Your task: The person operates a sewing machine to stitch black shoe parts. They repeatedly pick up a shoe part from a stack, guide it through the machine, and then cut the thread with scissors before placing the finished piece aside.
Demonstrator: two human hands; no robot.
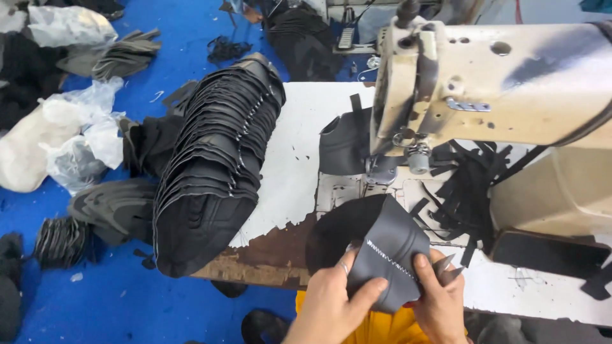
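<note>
A: Closest in, what do the hands hold?

B: The left hand (331, 299) and right hand (440, 299) both pinch a dark stitched piece (389, 255) at the table's near edge, white zigzag seam already sewn.

A: And farther off?

B: Another piece (344, 143) sits under the sewing machine (484, 89); a big stitched stack (213, 165) looks finished.

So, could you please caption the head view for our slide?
Both hands, left hand and right hand, hold a zigzag-stitched black piece before a sewing machine.

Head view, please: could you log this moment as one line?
left hand: holds black stitched piece | right hand: same piece, snips | sewing machine behind | stack of black pieces left
</note>
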